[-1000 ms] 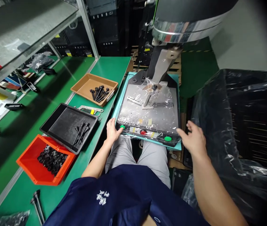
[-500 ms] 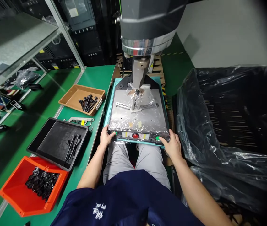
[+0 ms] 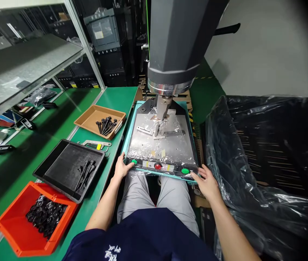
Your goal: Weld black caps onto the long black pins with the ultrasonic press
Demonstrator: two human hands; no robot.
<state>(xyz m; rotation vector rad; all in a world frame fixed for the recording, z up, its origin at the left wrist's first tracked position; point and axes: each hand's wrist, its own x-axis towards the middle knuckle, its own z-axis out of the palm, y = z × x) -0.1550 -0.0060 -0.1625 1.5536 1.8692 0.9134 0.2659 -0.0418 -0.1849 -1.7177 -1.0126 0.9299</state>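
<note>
In front of me stands a press-like machine with a dark grey head (image 3: 174, 40) and a metal tool (image 3: 162, 107) pointing down at a small fixture on the steel plate (image 3: 143, 146). Clear plastic film covers the plate. Along its front edge sit a left green button (image 3: 134, 162), a red button (image 3: 157, 166) and a right green button (image 3: 185, 171). My left hand (image 3: 121, 168) rests at the left front corner, thumb stretched to the edge of the left green button. My right hand (image 3: 207, 182) is beside the right corner, fingers apart, thumb off the right green button.
On the green bench at left are a brown tray (image 3: 88, 117) and a black tray (image 3: 58, 163), both with black bolt-like parts, some hex keys (image 3: 96, 144), and an orange bin (image 3: 15, 224) of small black parts. A plastic-lined container (image 3: 224, 145) stands at right.
My right hand has come off the right green button and moved outward to the right. My left thumb has slid back to its button's edge. The view has tilted up slightly.
</note>
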